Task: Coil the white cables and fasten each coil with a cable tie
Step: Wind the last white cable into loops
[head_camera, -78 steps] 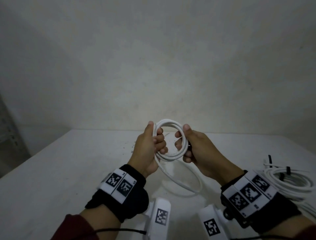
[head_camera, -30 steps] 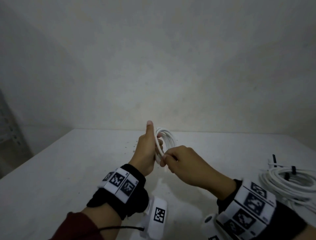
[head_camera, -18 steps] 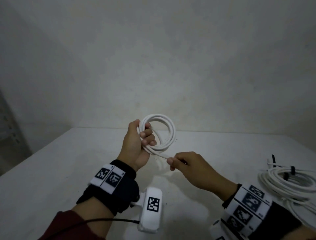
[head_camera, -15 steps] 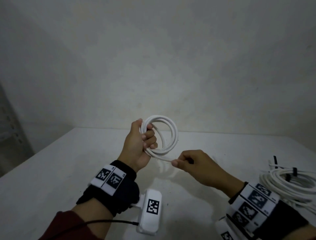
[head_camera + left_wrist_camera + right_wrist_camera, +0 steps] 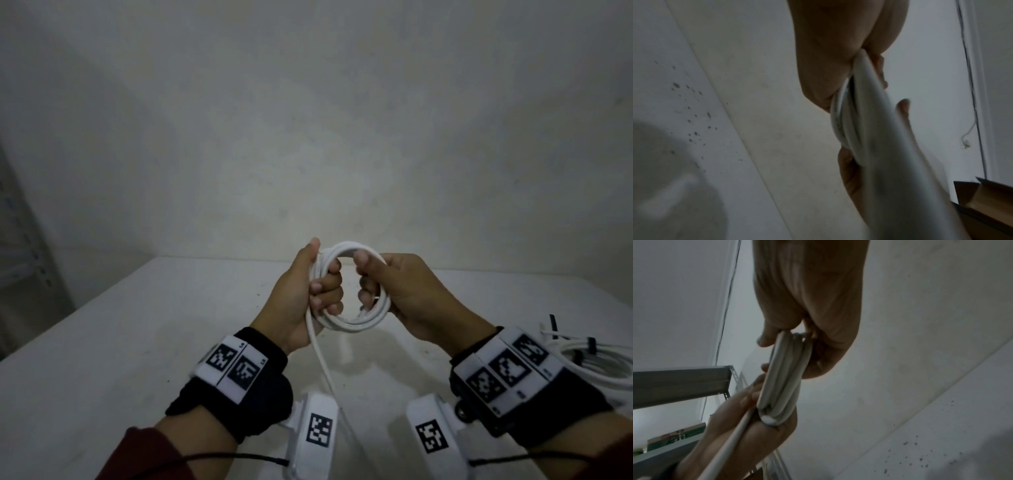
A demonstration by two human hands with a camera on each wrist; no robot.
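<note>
I hold a coil of white cable (image 5: 349, 322) upright above the white table (image 5: 137, 342). My left hand (image 5: 318, 291) grips the coil's left side, fingers curled through the ring and thumb up. On the right side, my right hand (image 5: 376, 287) grips it with the thumb on top. A loose tail (image 5: 322, 363) runs down from the left hand toward me. The right wrist view shows the coil (image 5: 785, 378) edge-on, several turns side by side, between both hands. The coil (image 5: 849, 126) is blurred in the left wrist view.
Tied coils of white cable (image 5: 603, 363) with black cable ties (image 5: 591, 344) lie on the table at the right edge. A grey metal shelf (image 5: 680, 382) stands to the left. A brown cardboard box (image 5: 992, 203) shows in the left wrist view.
My right hand, which pinched the loose cable below the coil, has risen and now grips the coil's right side. The coil has gained a turn and the tail now hangs from the left hand.
</note>
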